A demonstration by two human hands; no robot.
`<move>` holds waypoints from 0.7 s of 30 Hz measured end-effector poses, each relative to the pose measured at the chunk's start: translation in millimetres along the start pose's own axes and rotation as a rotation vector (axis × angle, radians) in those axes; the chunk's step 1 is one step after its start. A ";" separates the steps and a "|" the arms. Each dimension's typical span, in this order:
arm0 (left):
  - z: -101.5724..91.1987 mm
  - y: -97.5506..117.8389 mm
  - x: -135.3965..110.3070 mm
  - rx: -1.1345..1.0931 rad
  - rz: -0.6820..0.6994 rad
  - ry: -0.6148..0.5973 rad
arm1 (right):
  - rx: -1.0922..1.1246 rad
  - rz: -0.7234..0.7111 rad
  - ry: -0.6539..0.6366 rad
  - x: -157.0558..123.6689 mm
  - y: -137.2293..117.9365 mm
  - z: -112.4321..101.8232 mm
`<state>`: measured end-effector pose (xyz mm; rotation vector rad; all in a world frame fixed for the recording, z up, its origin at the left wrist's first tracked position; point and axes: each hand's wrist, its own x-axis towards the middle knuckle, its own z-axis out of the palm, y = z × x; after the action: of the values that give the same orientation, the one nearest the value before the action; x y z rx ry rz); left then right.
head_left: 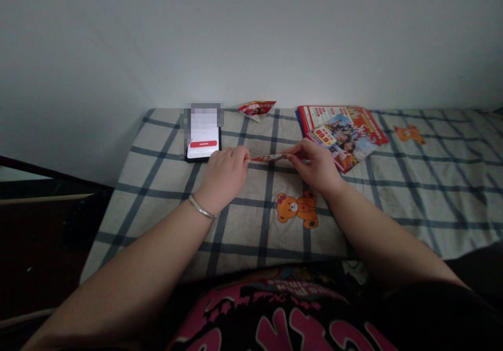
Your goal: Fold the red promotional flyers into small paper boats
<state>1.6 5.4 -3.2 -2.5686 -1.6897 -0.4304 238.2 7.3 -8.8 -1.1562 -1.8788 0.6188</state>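
Shadow covers the dark floor far to the left of the orange teddy-bear print (297,208), the mark from which everything here is placed; that print sits on a white cotton bedsheet crossed by dark blue check lines (432,183), which runs back to a plain white wall (251,36); up and to the left of the bear lies a black smartphone with a lit white screen and a red button (203,141), flat on the sheet; nearer, left of the bear at about its height, a thin silver bangle (201,208) circles the wrist of the left hand (223,175), which rests knuckles up just above and left of the bear, fingers curled tight, closed on the left end of a thin folded piece of red-and-white paper (268,157); the thumb is hidden under the hand; well above the bear, close against the wall, sits a small folded red printed paper shape (257,109), apart from both hands; the held paper spans the gap between the hands, level and seen edge-on, directly above the bear and just clear of the sheet; the right hand (316,167), just above and right of the bear, pinches the paper's right end between thumb and forefinger, the other fingers loosely bent; farther up and right lies a fanned stack of glossy red advertising leaflets (341,131), its near corner just beside the right hand; beyond it to the right is a smaller orange bear print (409,133); below the landmark bear, a pink-and-black printed garment (275,319) fills the bottom edge.
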 end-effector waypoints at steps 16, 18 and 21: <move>-3.7 1.5 -0.3 -0.107 0.106 0.111 | -0.319 -0.145 -0.065 0.8 -7.6 3.4; -3.5 2.4 -0.2 -0.135 0.161 0.119 | -0.288 -0.142 -0.080 0.7 -8.8 6.8; -2.6 3.9 0.3 -0.133 0.225 0.135 | -0.242 -0.137 -0.090 0.4 -11.2 11.4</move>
<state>4.7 3.6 -0.2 -2.7097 -1.3536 -0.7049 223.0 2.7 -6.5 -1.1541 -2.1354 0.3799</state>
